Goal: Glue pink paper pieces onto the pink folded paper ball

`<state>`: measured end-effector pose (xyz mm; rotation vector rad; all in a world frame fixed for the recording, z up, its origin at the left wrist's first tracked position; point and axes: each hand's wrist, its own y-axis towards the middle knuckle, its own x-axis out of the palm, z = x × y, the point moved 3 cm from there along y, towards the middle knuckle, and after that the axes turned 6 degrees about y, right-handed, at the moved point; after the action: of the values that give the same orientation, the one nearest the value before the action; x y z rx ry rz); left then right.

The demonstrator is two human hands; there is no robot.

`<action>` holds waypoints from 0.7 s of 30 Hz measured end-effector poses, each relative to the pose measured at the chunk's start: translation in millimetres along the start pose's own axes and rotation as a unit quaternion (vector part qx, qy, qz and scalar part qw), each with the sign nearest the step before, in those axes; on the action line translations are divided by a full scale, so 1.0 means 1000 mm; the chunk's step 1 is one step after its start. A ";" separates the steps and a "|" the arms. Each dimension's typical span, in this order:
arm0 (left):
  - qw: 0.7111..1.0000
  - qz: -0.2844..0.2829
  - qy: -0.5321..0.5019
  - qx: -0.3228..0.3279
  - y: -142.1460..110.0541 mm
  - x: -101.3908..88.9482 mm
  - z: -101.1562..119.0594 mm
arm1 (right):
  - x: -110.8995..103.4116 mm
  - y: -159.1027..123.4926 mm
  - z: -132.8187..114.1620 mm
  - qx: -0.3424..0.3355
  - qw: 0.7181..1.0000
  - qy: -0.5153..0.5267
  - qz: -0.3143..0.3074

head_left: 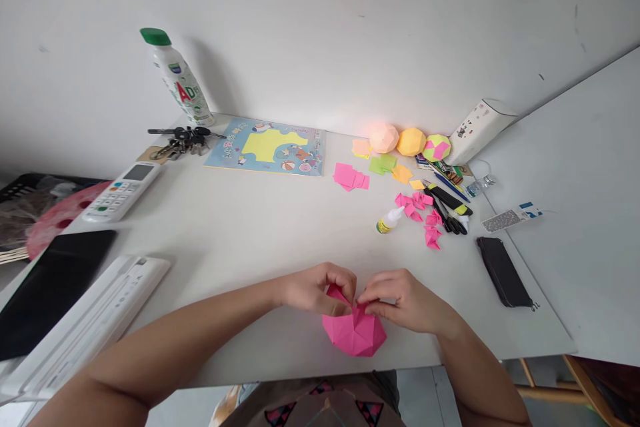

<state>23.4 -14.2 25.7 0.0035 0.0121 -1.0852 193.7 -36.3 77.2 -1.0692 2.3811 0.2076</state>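
Note:
A pink folded-paper ball (355, 335), its top side not closed, rests near the front edge of the white table. My left hand (320, 289) grips its upper left edge between thumb and fingers. On the opposite side, my right hand (400, 298) pinches the paper at the top of the ball. Both sets of fingertips nearly meet there, and they hide part of the paper. Beyond my right hand stands a small glue bottle (389, 221) with a white nozzle. Several loose pink folded pieces (411, 205) lie behind it.
Finished paper balls, one orange (411, 141), line the wall. Scissors (450, 219), a utility knife (450, 199) and a black pouch (504, 272) lie right. Pink paper squares (349, 177) and a sticker book (267, 147) lie farther back. A bottle (180, 80), keys (185, 141) and cordless phone (121, 191) occupy the left.

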 end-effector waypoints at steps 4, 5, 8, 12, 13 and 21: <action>1.000 0.002 -0.006 -0.002 0.001 0.000 0.003 | 0.001 0.000 -0.002 -0.013 1.000 -0.011 -0.025; 1.000 0.001 -0.007 -0.003 0.001 0.000 0.003 | 0.002 0.000 -0.002 -0.012 0.999 -0.013 -0.028; 1.000 0.000 -0.006 -0.008 0.001 0.000 0.003 | 0.002 0.001 -0.002 -0.009 0.999 -0.015 -0.031; 1.000 -0.003 -0.005 -0.009 0.001 0.000 0.002 | 0.001 0.001 -0.002 -0.008 1.000 -0.009 -0.021; 1.000 -0.004 -0.003 -0.008 0.001 0.000 0.002 | 0.001 0.001 -0.002 -0.008 1.000 -0.008 -0.019; 1.000 -0.005 0.000 -0.009 0.000 0.000 0.002 | 0.001 0.000 -0.001 -0.009 1.000 0.010 -0.008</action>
<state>24.0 -14.4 27.8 -0.0126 0.0212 -1.0950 192.9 -36.7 77.6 -1.1027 2.3914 0.2135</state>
